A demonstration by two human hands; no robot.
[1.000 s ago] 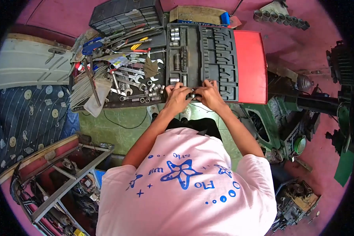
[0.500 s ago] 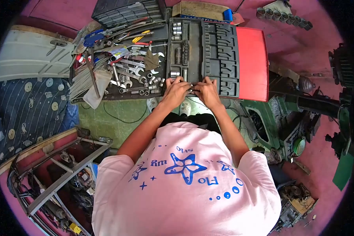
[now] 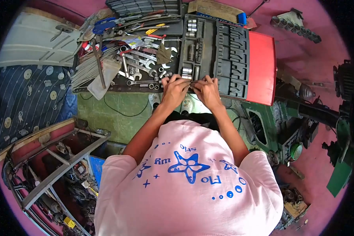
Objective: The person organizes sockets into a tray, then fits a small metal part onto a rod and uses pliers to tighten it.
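My left hand [image 3: 175, 91] and my right hand [image 3: 207, 92] meet at the near edge of an open tool case [image 3: 212, 59]. The fingers of both are bent and closed together, the tips nearly touching. Whatever small thing may be between them is hidden. Just beyond my left fingers, shiny sockets [image 3: 187, 72] sit in the case's left part. More sockets [image 3: 192, 26] stand at its far end. The black moulded tray [image 3: 233, 59] to the right has shaped slots, and the case's red side [image 3: 261, 67] lies beyond it.
Left of the case, the bench holds wrenches [image 3: 144, 59], thin metal rods [image 3: 88, 70], a clear plastic bag [image 3: 101, 80] and loose sockets [image 3: 144, 85]. A drawer cabinet [image 3: 143, 7] and a cardboard box [image 3: 214, 10] stand behind. A green machine [image 3: 259, 126] is at right, a metal frame [image 3: 63, 159] at lower left.
The view has shifted, so the bench and case appear further right and slightly higher. Both hands stay together at the case's near edge, with the fingers slightly shifted.
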